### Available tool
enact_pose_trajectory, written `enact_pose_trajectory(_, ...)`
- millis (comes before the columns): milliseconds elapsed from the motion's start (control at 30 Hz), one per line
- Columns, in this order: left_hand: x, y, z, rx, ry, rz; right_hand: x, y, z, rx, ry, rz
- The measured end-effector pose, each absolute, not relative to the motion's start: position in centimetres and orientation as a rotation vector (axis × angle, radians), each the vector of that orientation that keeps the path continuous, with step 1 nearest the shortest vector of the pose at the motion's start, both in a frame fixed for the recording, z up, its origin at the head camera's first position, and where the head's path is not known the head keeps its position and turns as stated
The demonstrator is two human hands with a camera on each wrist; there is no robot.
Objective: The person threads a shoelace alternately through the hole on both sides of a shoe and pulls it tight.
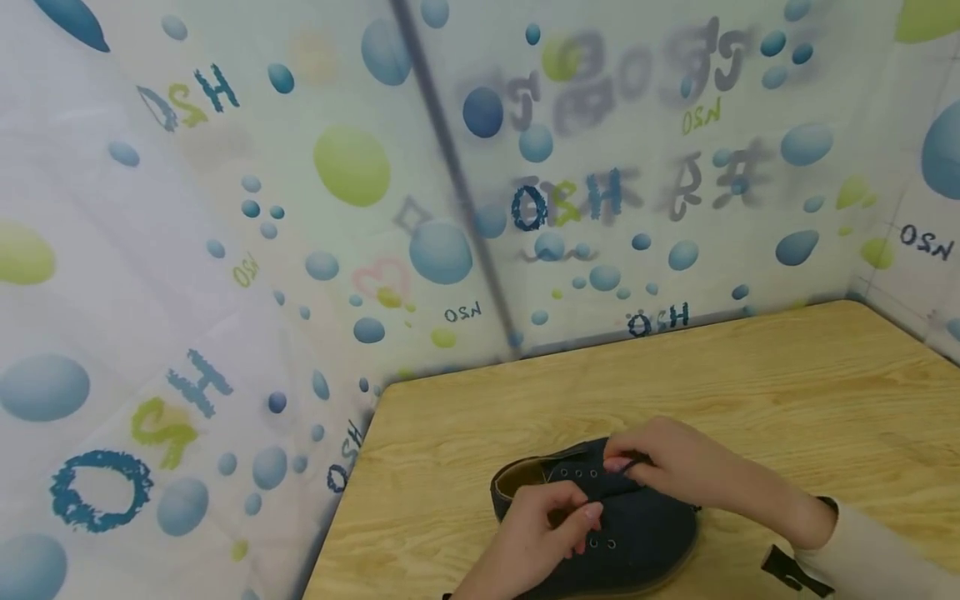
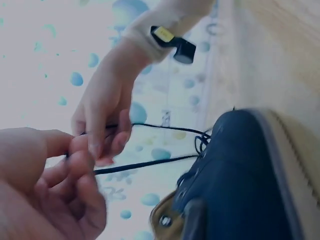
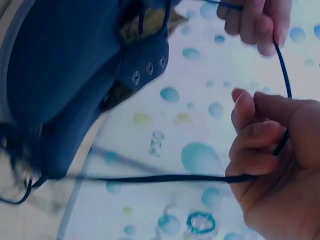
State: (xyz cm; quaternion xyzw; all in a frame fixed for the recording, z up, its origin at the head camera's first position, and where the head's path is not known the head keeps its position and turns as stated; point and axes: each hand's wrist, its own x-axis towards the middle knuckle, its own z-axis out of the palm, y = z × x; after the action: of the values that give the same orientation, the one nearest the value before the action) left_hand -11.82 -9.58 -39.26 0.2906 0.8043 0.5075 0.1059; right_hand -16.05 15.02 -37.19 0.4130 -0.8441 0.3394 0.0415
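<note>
A dark-blue lace-up shoe (image 1: 645, 533) is set on a wood-grain tabletop (image 1: 825, 375), its toe turned to the right in the head view, beneath two bare hands. A dark shoelace (image 3: 160, 178) is gripped in the curled fingers of the right hand (image 1: 686, 467) and pinched by the bent fingers of the left hand (image 1: 536, 533), with a length strung between them. Three metal-rimmed eyelets (image 3: 149, 68) near the collar are left unthreaded. If one end is drawn farther than the other, too little lace could be left for the upper holes. Where the lace is bunched near the toe, a tangle could be tightened by a sharp pull, and the shoe, gripped by neither hand, could be dragged or tipped by a hard tug.
</note>
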Motion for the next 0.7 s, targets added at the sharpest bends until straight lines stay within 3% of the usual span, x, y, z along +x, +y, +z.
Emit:
enact_pose_trajectory(133, -11.9, -10.3, -38.6, 0.757, 2.504, 1.687, -16.8, 16.2, -36.7, 0.977, -2.674, 0.881)
enact_pose_trajectory(333, -12.0, -11.2, -38.2, 1.118, 2.359, 2.039, -17.4, 16.9, -36.4, 0.603, -2.781, 0.564)
enact_pose_trajectory(567, -12.6, -11.6, -38.8, 1.595, 2.319, 2.047, -17.7, 16.8, -37.0, 0.452, -2.931, 0.450)
enact_pose_trajectory(633, -12.8, -11.5, -38.9, 1.625, 2.379, 1.983, -17.9, 16.7, -37.1, 0.456, -2.999, 0.590)
enact_pose_trajectory(700, -12.7, -11.4, -39.0, 1.478, 2.484, 1.895, -18.0, 16.6, -37.2, 0.525, -2.987, 0.887)
